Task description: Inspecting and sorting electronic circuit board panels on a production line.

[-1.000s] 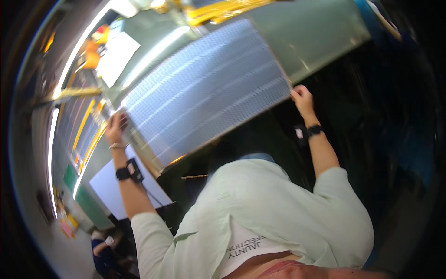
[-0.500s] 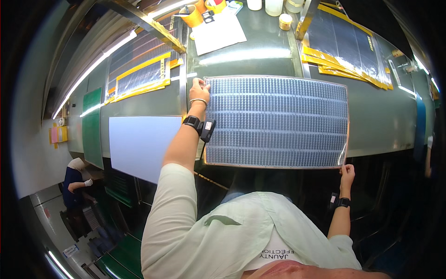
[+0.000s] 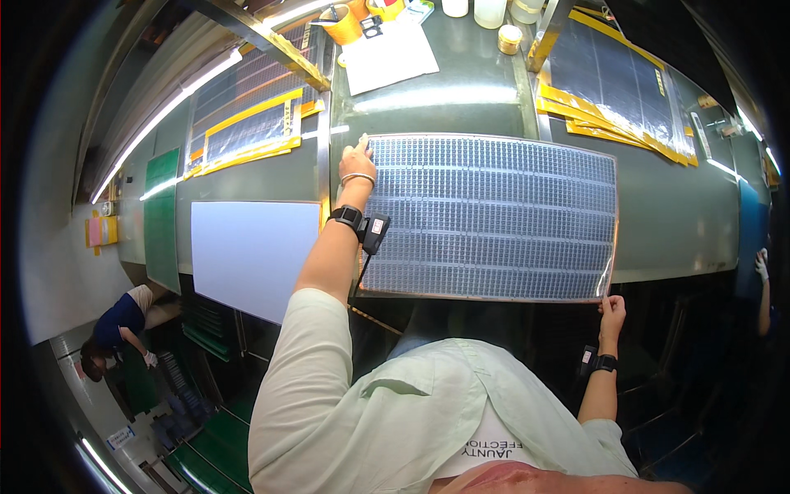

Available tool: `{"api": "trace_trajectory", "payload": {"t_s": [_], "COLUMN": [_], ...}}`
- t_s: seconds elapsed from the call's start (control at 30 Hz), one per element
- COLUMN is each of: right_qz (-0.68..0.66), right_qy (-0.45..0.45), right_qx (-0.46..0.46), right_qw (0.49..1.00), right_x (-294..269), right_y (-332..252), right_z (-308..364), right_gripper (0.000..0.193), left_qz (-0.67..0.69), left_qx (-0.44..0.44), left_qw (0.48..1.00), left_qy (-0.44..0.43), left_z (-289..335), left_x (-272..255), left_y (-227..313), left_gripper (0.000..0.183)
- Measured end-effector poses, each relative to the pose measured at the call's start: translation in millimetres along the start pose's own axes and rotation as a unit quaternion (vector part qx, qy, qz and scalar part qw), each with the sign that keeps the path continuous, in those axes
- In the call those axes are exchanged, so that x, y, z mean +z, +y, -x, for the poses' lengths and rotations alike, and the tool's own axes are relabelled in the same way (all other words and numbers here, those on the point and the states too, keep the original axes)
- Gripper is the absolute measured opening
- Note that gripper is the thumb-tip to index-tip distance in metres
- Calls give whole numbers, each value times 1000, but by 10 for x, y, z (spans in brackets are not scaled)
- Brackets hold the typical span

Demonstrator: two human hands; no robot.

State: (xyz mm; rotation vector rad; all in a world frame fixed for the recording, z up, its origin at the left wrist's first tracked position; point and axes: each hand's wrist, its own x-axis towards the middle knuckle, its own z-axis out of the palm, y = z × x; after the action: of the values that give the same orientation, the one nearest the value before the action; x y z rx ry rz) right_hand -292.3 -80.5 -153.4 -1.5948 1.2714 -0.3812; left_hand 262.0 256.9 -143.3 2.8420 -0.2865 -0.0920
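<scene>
A large thin circuit board panel [image 3: 490, 218], covered in rows of small repeated patterns and edged in copper colour, lies in front of me. It reaches over the near edge of the green-grey bench [image 3: 675, 235]. My left hand [image 3: 357, 162] is at its far left corner, fingers bent around the edge and one finger pointing along it. At the near right corner my right hand [image 3: 611, 315] pinches the panel between thumb and fingers. Both my wrists wear black straps with small boxes.
Left of the panel lies a plain white sheet [image 3: 255, 255]. Yellow-edged films [image 3: 613, 90] sit back right, with similar yellow-edged films [image 3: 251, 132] back left. Paper [image 3: 391, 58], tape rolls and jars [image 3: 509, 38] are at the back. A co-worker [image 3: 119, 329] bends down at far left; another gloved hand [image 3: 761, 265] shows far right.
My left hand has shifted slightly along the corner, one finger now extended. The panel has barely moved. The left co-worker has bent lower, and a gloved hand has appeared at far right.
</scene>
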Motion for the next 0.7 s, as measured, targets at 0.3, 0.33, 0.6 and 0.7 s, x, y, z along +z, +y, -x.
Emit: {"api": "trace_trajectory", "payload": {"t_s": [0.3, 0.33, 0.6, 0.7], "right_qz": [256, 415, 499, 512], "right_qy": [62, 96, 78, 96], "right_qx": [-29, -187, -398, -381], "right_qw": [964, 885, 766, 764], "right_x": [90, 132, 1077, 1185], "right_y": [-378, -519, -1561, -1584], "right_z": [60, 4, -1572, -1898], "right_gripper": [19, 36, 45, 46], "left_qz": [-183, -205, -165, -159], "left_qx": [77, 86, 135, 134], "left_qw": [980, 975, 973, 975], "left_qy": [12, 24, 89, 79], "left_z": [124, 157, 220, 198], "left_x": [-59, -13, 229, 251], "left_y": [86, 104, -13, -38], "left_gripper": [44, 46, 53, 52]}}
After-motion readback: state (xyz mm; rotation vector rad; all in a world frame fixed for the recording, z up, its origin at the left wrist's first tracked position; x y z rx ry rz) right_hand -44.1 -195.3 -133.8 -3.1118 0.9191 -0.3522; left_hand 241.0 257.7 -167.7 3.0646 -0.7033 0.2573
